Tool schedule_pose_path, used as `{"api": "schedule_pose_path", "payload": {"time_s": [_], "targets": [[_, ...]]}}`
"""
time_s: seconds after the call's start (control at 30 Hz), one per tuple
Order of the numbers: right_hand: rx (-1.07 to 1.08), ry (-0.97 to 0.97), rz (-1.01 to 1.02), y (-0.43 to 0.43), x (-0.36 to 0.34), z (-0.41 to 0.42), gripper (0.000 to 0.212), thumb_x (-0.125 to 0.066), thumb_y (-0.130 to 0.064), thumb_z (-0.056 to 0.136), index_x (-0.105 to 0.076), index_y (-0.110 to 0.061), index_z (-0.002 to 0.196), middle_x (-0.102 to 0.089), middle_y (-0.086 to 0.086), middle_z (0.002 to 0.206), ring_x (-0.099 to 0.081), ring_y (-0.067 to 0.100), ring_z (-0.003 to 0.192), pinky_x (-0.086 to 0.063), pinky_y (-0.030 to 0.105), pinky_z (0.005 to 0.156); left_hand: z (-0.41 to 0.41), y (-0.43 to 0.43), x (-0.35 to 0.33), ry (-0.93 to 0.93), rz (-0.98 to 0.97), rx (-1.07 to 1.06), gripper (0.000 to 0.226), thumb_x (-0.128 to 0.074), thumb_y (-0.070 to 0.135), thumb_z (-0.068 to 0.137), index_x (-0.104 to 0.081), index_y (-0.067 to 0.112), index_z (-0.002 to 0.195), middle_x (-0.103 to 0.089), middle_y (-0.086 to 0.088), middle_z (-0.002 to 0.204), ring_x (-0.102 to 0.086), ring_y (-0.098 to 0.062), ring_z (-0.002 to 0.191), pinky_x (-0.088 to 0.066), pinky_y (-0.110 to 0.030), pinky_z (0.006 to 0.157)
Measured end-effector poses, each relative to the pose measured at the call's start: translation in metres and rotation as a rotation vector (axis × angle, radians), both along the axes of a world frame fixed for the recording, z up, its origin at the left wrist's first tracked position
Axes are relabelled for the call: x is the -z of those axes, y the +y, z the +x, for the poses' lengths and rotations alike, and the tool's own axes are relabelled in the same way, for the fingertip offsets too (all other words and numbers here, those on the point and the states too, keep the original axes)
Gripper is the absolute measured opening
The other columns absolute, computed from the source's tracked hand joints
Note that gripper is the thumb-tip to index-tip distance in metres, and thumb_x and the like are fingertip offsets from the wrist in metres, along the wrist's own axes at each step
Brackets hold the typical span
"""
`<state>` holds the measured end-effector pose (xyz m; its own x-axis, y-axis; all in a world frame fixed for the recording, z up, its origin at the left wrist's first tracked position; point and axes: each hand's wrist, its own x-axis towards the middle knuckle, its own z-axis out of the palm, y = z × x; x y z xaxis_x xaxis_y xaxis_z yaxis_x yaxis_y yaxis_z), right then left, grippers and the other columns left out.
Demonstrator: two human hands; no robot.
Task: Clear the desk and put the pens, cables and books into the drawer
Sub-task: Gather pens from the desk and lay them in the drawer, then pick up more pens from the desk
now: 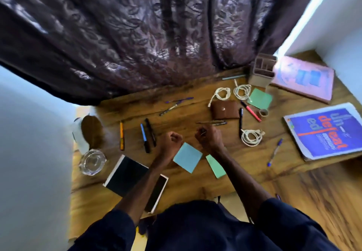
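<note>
Both my fists hover over the middle of the wooden desk. My left hand is curled tight with nothing visible in it. My right hand is curled too, and a small dark thing shows at its fingertips; I cannot tell what it is. Several pens lie scattered: an orange one, a blue one, a black one, a red one, a blue-capped one. Three white coiled cables lie to the right. A blue book and a pink book sit far right.
A brown wallet, sticky notes, a tape roll, a desk organiser, a tablet, a phone, a glass dish and a jar share the desk. A dark curtain hangs behind.
</note>
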<state>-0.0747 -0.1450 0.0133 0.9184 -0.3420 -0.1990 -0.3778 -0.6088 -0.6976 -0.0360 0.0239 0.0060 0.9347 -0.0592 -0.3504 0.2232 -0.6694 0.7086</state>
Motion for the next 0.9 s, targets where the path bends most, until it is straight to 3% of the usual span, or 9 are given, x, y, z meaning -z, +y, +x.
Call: {"api": "schedule_pose_path", "payload": {"time_s": [0.07, 0.17, 0.3, 0.4, 0.5, 0.7, 0.8, 0.9], "targets": [[-0.034, 0.031, -0.002, 0.016, 0.003, 0.017, 0.011, -0.072, -0.014, 0.08, -0.075, -0.008, 0.089, -0.077, 0.01, 0.088, -0.073, 0.028, 0.086, -0.054, 0.035, 0.07, 0.013, 0.021, 0.004, -0.025, 0.073, -0.016, 0.012, -0.071, 0.022, 0.088, -0.077, 0.013, 0.092, -0.078, -0.006, 0.092, -0.074, -0.022, 0.09, -0.059, -0.039, 0.084], [-0.123, 0.032, -0.005, 0.04, 0.009, 0.037, 0.006, -0.073, -0.01, 0.079, -0.074, -0.006, 0.084, -0.078, 0.009, 0.086, -0.074, 0.026, 0.082, -0.048, 0.024, 0.065, 0.029, 0.05, 0.014, -0.037, 0.064, -0.076, 0.012, -0.068, 0.014, 0.089, -0.074, 0.006, 0.096, -0.076, -0.013, 0.098, -0.07, -0.03, 0.098, -0.056, -0.045, 0.089], [-0.187, 0.103, 0.034, 0.074, 0.012, 0.061, 0.012, -0.073, -0.012, 0.082, -0.075, -0.007, 0.093, -0.077, 0.007, 0.094, -0.072, 0.025, 0.089, -0.057, 0.037, 0.076, 0.042, 0.084, 0.024, -0.047, 0.1, -0.197, 0.017, -0.06, 0.018, 0.098, -0.064, 0.004, 0.106, -0.069, -0.017, 0.099, -0.066, -0.033, 0.097, -0.054, -0.048, 0.086], [-0.222, 0.135, 0.047, 0.095, 0.012, 0.077, 0.013, -0.073, -0.016, 0.083, -0.077, -0.012, 0.095, -0.078, 0.003, 0.097, -0.072, 0.02, 0.092, -0.057, 0.034, 0.078, 0.049, 0.099, 0.024, -0.082, 0.26, -0.254, 0.025, -0.066, 0.029, 0.094, -0.063, 0.009, 0.109, -0.069, -0.013, 0.102, -0.067, -0.03, 0.098, -0.056, -0.044, 0.083], [-0.232, 0.171, 0.03, 0.117, 0.012, 0.092, 0.018, -0.071, -0.021, 0.087, -0.075, -0.011, 0.101, -0.075, 0.006, 0.107, -0.069, 0.023, 0.102, -0.054, 0.034, 0.087, 0.054, 0.105, 0.024, -0.002, 0.338, -0.27, 0.031, -0.066, 0.036, 0.093, -0.064, 0.011, 0.109, -0.067, -0.011, 0.111, -0.065, -0.03, 0.106, -0.055, -0.04, 0.086], [-0.335, 0.29, -0.053, 0.162, 0.013, 0.115, 0.04, -0.066, -0.039, 0.093, -0.062, -0.01, 0.119, -0.062, 0.009, 0.124, -0.057, 0.024, 0.118, -0.048, 0.037, 0.1, 0.063, 0.113, 0.026, 0.089, 0.331, -0.268, 0.028, -0.067, 0.041, 0.09, -0.074, 0.015, 0.095, -0.075, -0.004, 0.092, -0.072, -0.025, 0.087, -0.056, -0.033, 0.07], [-0.376, 0.335, -0.137, 0.169, 0.02, 0.116, 0.054, -0.063, -0.038, 0.095, -0.049, -0.005, 0.135, -0.054, 0.014, 0.134, -0.053, 0.027, 0.125, -0.047, 0.037, 0.104, 0.064, 0.12, 0.027, 0.082, 0.33, -0.297, 0.026, -0.067, 0.041, 0.091, -0.075, 0.017, 0.097, -0.075, -0.001, 0.092, -0.071, -0.021, 0.086, -0.042, -0.027, 0.063], [-0.408, 0.335, -0.168, 0.166, 0.024, 0.113, 0.054, -0.06, -0.034, 0.096, -0.046, -0.004, 0.139, -0.052, 0.014, 0.139, -0.05, 0.026, 0.129, -0.045, 0.035, 0.106, 0.064, 0.125, 0.03, 0.006, 0.273, -0.246, 0.025, -0.067, 0.035, 0.094, -0.078, 0.012, 0.09, -0.075, -0.003, 0.085, -0.068, -0.017, 0.072, -0.039, -0.024, 0.06]]}}
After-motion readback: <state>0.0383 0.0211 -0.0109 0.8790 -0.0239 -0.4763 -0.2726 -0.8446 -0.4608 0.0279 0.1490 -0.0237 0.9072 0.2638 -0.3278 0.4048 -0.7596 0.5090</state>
